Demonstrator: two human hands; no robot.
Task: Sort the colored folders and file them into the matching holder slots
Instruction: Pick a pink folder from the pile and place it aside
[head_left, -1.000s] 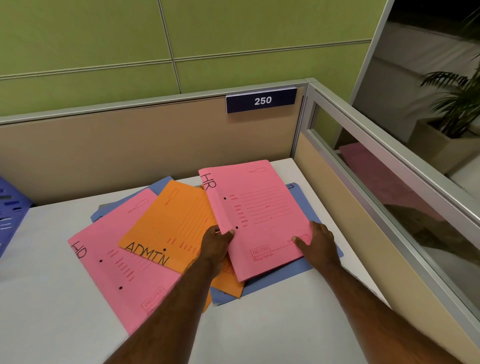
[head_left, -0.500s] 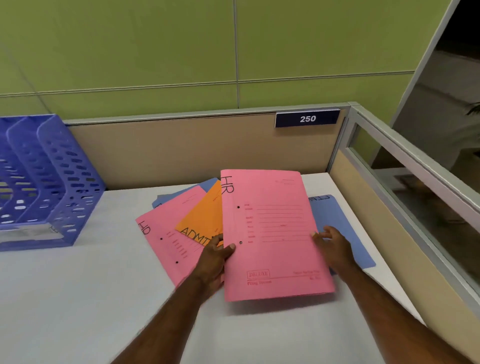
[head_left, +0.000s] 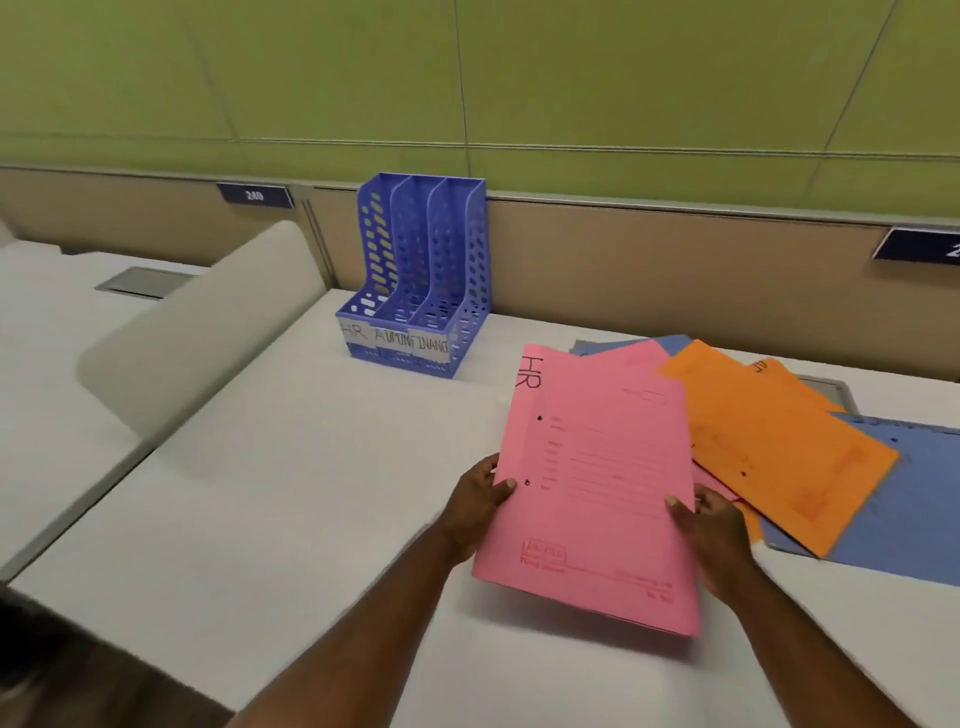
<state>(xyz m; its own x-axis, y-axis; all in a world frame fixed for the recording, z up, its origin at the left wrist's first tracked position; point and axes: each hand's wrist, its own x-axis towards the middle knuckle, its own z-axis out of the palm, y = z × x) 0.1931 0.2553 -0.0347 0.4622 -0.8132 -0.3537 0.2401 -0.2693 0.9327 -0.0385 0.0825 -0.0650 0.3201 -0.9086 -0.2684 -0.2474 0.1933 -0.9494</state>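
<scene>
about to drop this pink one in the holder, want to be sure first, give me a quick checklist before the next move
1. Grip: left hand and right hand each grip a side edge of the pink folder: ok.
2. Label: "HR" is written at its top left corner: ok.
3. Target: the blue holder has tape labels reading HR, ADMIN, FINANCE from left to right; HR is the leftmost slot: ok.
4. Slot free: all three slots look empty: ok.
5. Path: bare white desk lies between folder and holder: ok.
6. Single folder: whether a second pink folder is stuck beneath it: cannot tell.
</scene>
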